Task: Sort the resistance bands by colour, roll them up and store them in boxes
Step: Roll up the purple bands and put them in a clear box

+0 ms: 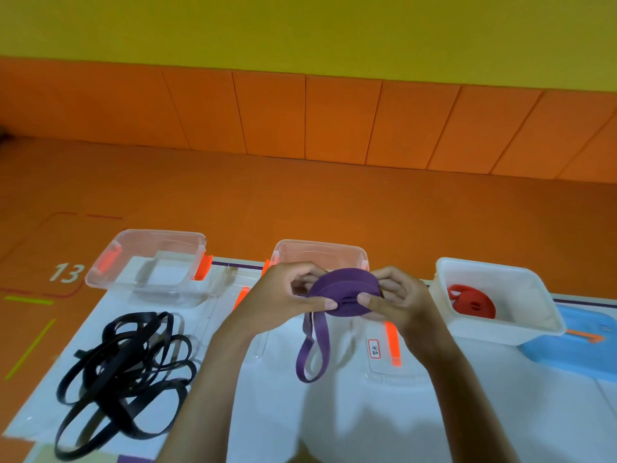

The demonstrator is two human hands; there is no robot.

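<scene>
both hands share the grip: the left hand (290,292) pinches the left side of the purple roll (340,292) and the right hand (397,295) clamps its right side, thumb pressed near the core. the roll is held in the air in front of the middle box (320,252). its unwound tail (314,349) hangs in a loop toward the white sheet (334,412).

the band looks like flat, springy rubber, so a slack thumb would probably let the coil spring open. uneven side pressure could push the layers out sideways into a cone. the hanging loop is doubled, and a twist in it would wind in lumpy and make the roll too fat or loose to sit well in the box.

the roll is a matte, thick disc. the middle and left boxes (147,262) are clear thin plastic with orange latches. the right box (521,295) is opaque white and holds a red roll (474,300). at near left, the black bands (127,369) lie tangled in loose, flat loops.
</scene>
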